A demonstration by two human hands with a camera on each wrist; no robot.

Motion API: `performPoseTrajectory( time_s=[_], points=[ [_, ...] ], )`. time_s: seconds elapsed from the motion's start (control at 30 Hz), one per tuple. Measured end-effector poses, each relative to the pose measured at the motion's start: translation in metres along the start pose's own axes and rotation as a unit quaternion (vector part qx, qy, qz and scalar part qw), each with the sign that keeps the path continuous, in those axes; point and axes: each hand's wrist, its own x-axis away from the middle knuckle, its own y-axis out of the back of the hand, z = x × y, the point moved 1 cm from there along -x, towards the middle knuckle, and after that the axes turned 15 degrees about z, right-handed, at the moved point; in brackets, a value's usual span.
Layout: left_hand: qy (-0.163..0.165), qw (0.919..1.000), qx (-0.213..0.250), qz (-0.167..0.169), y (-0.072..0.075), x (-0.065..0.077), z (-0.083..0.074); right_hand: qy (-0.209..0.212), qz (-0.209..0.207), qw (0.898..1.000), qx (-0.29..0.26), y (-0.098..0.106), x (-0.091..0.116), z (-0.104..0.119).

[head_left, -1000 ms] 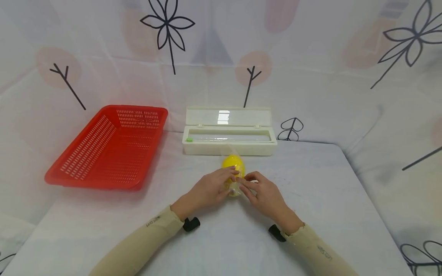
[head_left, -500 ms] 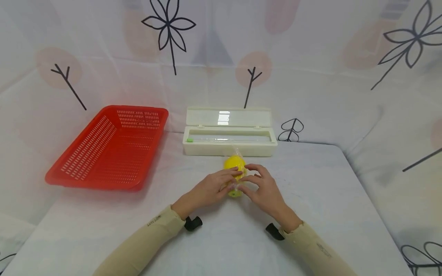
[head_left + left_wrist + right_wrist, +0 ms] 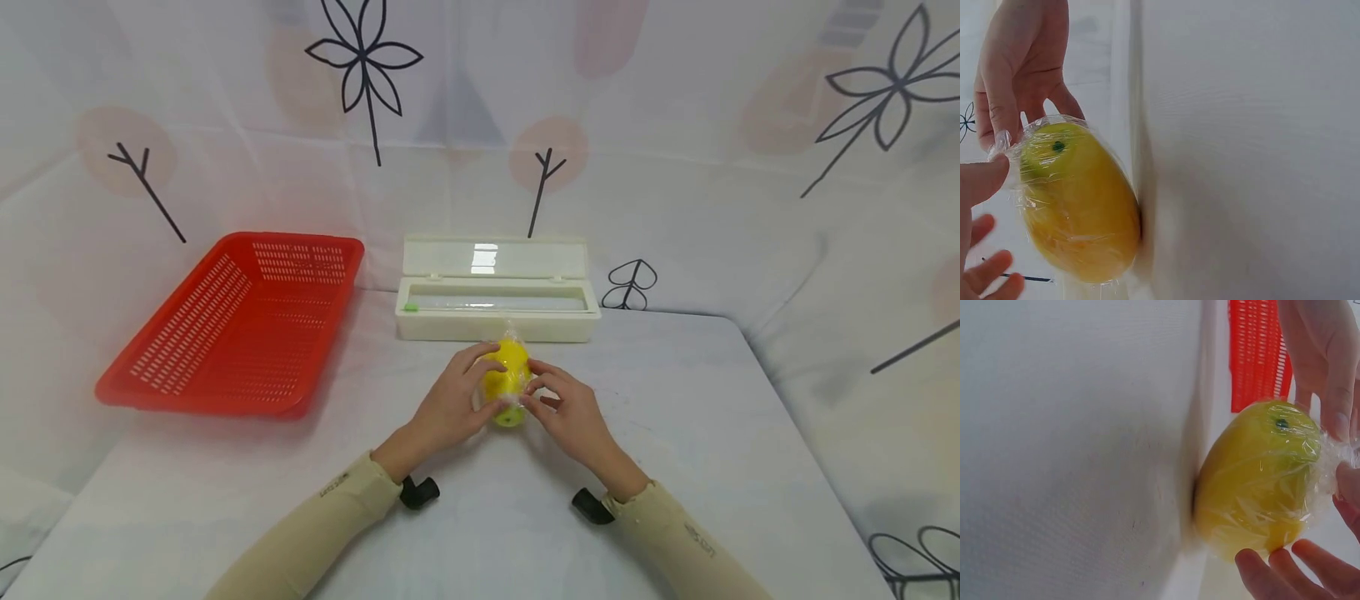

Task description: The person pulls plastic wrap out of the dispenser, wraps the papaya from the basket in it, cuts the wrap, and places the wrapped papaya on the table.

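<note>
A yellow-green mango (image 3: 512, 367) with a dark stem spot lies on the table, wrapped in clear cling film (image 3: 1319, 481). My left hand (image 3: 450, 400) curves round its left side, thumb at the near end against the film. From the right, my right hand (image 3: 573, 421) pinches bunched film between thumb and bent fingers, with other fingertips near the mango's side. In the left wrist view the two thumb tips nearly meet at the gathered film, above the mango (image 3: 1082, 206). Part of the contact between fingers and film is hidden.
Behind the mango stands a white cling film dispenser (image 3: 498, 325), lid raised, a roll inside and a green slider at its left. A red perforated basket (image 3: 202, 396) is at the left. Patterned cloth (image 3: 675, 192) hangs behind the white table (image 3: 480, 533).
My left fingers have lifted and spread from across the mango to its left side, uncovering more of it. My right hand has shifted slightly and stays at the film.
</note>
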Motion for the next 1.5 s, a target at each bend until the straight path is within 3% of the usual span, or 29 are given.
performPoseTrajectory(
  time_s=[0.13, 0.37, 0.53, 0.73, 0.9, 1.03, 1.27, 1.5],
  points=[
    [0.033, 0.9991, 0.016, 0.022, -0.001, 0.001, -0.001, 0.002, 0.015, 1.0, 0.016, -0.001, 0.001, 0.0],
    [0.021, 0.9968, 0.043, 0.063, -0.004, -0.001, -0.003, -0.001, 0.049, 0.998, 0.03, 0.001, 0.002, 0.004],
    [0.036, 0.9974, 0.039, 0.049, -0.004, -0.005, -0.004, 0.0, 0.03, 0.999, 0.034, -0.001, 0.001, 0.003],
    [0.037, 0.9971, 0.066, -0.01, -0.004, -0.011, -0.003, -0.001, -0.005, 0.999, 0.049, -0.002, -0.001, 0.003],
    [0.033, 0.9955, 0.081, -0.037, -0.005, -0.014, -0.002, -0.02, 0.0, 0.999, 0.028, 0.001, -0.001, 0.003],
    [0.04, 0.9943, 0.092, -0.036, -0.006, -0.014, -0.004, -0.045, 0.008, 0.999, 0.026, 0.0, -0.001, 0.003],
    [0.064, 0.993, 0.096, -0.024, -0.005, -0.015, -0.005, -0.061, -0.013, 0.998, 0.02, -0.001, -0.004, 0.0],
    [0.048, 0.995, 0.086, 0.017, -0.004, -0.015, 0.001, -0.091, -0.006, 0.995, -0.029, 0.003, -0.004, -0.001]
  ],
)
